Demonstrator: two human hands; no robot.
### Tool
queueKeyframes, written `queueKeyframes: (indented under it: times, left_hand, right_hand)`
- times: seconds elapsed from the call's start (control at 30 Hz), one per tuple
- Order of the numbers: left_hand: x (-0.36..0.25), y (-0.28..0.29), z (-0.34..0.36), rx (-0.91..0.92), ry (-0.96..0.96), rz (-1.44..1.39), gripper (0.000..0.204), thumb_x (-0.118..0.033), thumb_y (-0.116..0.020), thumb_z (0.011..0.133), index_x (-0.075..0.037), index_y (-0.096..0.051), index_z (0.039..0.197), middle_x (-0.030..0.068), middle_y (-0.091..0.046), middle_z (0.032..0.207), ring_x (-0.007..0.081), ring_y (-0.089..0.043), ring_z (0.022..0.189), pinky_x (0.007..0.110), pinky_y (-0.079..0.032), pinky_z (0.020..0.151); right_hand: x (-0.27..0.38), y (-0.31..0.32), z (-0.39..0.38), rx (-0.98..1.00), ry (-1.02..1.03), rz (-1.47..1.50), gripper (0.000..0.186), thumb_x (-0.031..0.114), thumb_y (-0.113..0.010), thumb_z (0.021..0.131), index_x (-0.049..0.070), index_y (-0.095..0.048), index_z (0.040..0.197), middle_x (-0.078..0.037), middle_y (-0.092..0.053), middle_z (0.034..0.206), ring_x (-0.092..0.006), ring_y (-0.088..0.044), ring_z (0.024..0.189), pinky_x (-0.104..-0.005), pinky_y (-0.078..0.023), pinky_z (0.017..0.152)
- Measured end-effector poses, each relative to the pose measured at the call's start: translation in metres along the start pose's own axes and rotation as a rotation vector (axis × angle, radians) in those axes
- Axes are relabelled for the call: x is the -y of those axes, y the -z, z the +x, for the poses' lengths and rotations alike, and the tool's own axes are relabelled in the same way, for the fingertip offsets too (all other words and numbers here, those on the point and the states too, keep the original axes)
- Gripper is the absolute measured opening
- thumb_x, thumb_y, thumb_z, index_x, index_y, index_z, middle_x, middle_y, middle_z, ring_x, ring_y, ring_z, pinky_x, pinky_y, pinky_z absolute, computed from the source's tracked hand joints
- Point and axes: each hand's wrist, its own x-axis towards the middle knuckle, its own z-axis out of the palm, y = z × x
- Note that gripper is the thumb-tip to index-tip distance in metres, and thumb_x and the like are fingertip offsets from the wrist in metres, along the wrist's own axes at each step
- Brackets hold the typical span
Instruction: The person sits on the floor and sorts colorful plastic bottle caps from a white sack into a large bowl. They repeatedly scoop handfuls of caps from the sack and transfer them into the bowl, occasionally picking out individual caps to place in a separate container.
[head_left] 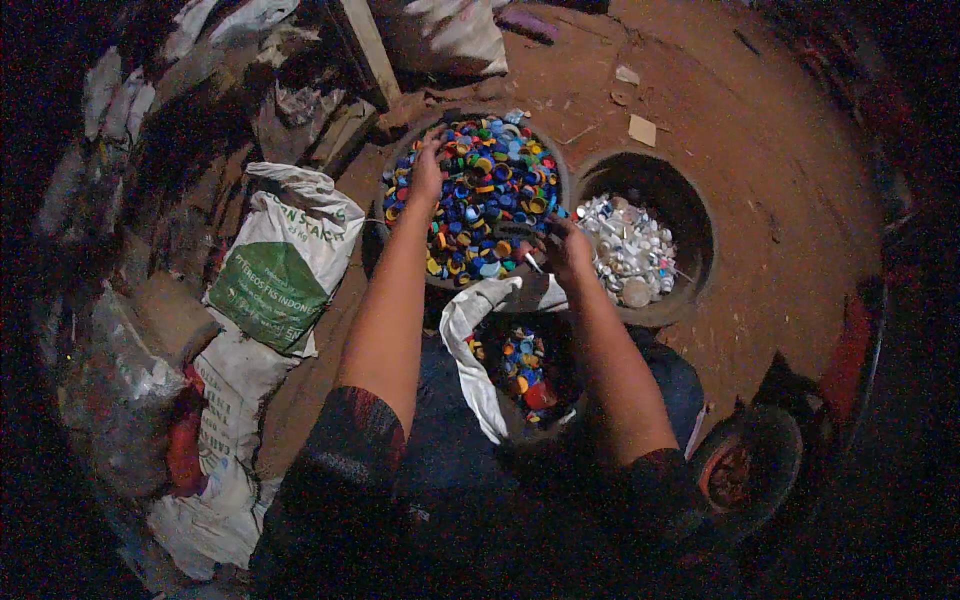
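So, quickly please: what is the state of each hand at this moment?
Left hand: resting on the mixed coloured bottle caps in the round basin; grip cannot be told.
Right hand: at the basin's near edge, fingers curled; what it holds cannot be told.

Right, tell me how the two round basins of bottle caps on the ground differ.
The left basin is heaped to the brim with mixed caps, mostly blue with yellow, orange and green; the right basin holds only white and pale caps. The left basin is full, while the right basin is partly filled, its dark inner wall showing. The left hand rests on the left basin's caps; the right hand is between the two basins. Both are round and sit on the reddish dirt floor.
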Motion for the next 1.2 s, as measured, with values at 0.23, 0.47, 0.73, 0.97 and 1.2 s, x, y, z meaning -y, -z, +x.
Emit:
queueKeyframes:
  times: [0.23, 0.47, 0.73, 0.97, 1.2]
  left_hand:
    - [-0.067, -0.072, -0.149, 0.329, 0.215, -0.047, 0.041, -0.027, -0.053, 0.089, -0.014, -0.047, 0.127, 0.0064, -0.055, 0.120, 0.0229, -0.059, 0.094, 0.041, -0.045, 0.083]
    - [0.039, -0.059, -0.285, 0.382, 0.699, 0.164, 0.043, -0.040, -0.050, 0.089, -0.012, -0.049, 0.121, 0.0063, -0.056, 0.110, 0.0199, -0.057, 0.093, 0.038, -0.049, 0.076]
    - [0.105, -0.069, -0.251, 0.202, 0.450, 0.308, 0.035, -0.028, -0.052, 0.087, -0.001, -0.056, 0.109, 0.0110, -0.062, 0.100, 0.0245, -0.061, 0.092, 0.035, -0.048, 0.082]
    - [0.196, -0.044, -0.247, 0.108, 0.477, 0.536, 0.040, -0.030, -0.043, 0.089, -0.001, -0.056, 0.113, 0.0194, -0.062, 0.107, 0.0315, -0.059, 0.101, 0.039, -0.044, 0.088]
    - [0.215, -0.029, -0.233, 0.136, 0.580, 0.543, 0.043, -0.031, -0.034, 0.092, -0.001, -0.056, 0.114, 0.0220, -0.059, 0.116, 0.0370, -0.055, 0.108, 0.041, -0.040, 0.092]
  right_hand:
    - [-0.011, 0.066, -0.094, 0.117, -0.436, -0.758, 0.046, 0.028, -0.051, 0.085, 0.001, -0.050, 0.123, -0.020, -0.063, 0.112, -0.0314, -0.063, 0.098, -0.0407, -0.051, 0.086]
    - [-0.136, 0.136, -0.092, 0.173, -0.193, -1.432, 0.064, 0.032, -0.055, 0.079, 0.006, -0.040, 0.136, -0.020, -0.061, 0.117, -0.0312, -0.061, 0.103, -0.0401, -0.048, 0.090]
    - [-0.163, 0.162, -0.058, -0.068, -0.059, -1.427, 0.058, 0.030, -0.048, 0.083, 0.016, -0.042, 0.139, -0.022, -0.059, 0.119, -0.0354, -0.059, 0.108, -0.0400, -0.045, 0.091]
    - [-0.164, 0.108, -0.076, 0.135, -0.218, -0.903, 0.058, 0.027, -0.057, 0.082, 0.006, -0.045, 0.134, -0.017, -0.061, 0.116, -0.0282, -0.059, 0.105, -0.0369, -0.046, 0.089]
    - [-0.150, 0.076, -0.091, 0.266, -0.619, -0.857, 0.050, 0.013, -0.074, 0.073, 0.010, -0.056, 0.120, -0.010, -0.066, 0.091, -0.0234, -0.063, 0.071, -0.0391, -0.052, 0.062]
